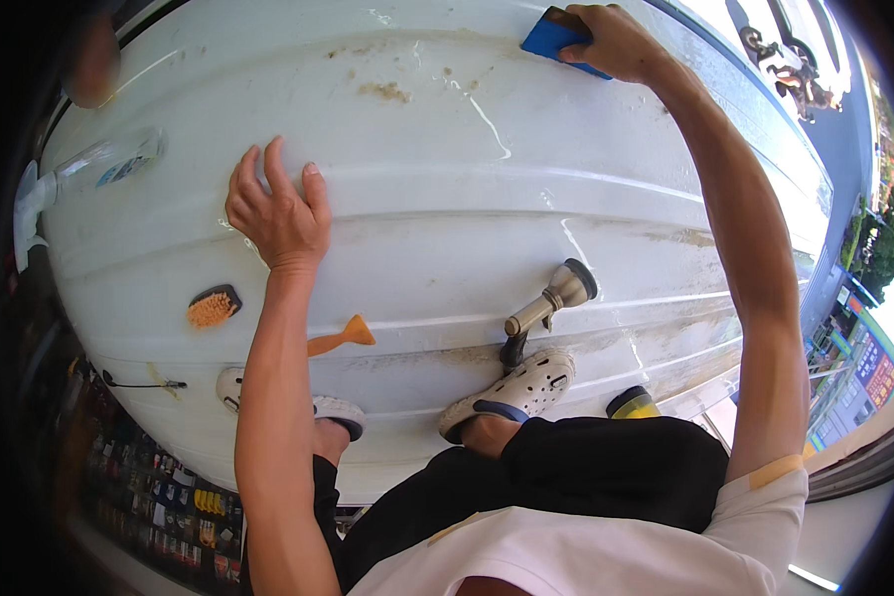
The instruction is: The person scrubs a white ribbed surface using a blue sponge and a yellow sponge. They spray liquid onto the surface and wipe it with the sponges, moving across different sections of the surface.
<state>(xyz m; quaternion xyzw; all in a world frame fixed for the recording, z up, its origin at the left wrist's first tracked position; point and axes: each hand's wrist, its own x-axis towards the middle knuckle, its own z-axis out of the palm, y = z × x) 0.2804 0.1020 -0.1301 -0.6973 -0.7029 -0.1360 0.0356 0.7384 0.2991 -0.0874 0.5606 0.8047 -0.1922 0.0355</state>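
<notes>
My right hand (617, 41) grips a flat blue pad (555, 43) with a dark top, far ahead on the white ribbed panel (432, 249), which looks like a vehicle roof. Brown dirt spots (384, 92) mark the panel left of the pad. With fingers spread and nothing held, my left hand (281, 208) is at the panel's left side; whether its palm bears on the surface cannot be told. Nearest to that hand are a dark-backed brush with orange bristles (213, 308) and an orange scraper (350, 332), its handle partly hidden by my forearm.
A clear spray bottle (97, 167) lies at the far left. A hose nozzle (553, 298) lies ahead of my right clog (518, 395), and a yellow container with a black lid (633, 402) stands beside my knee. Past the left edge are stocked shelves (167, 499); a street opens beyond the right edge.
</notes>
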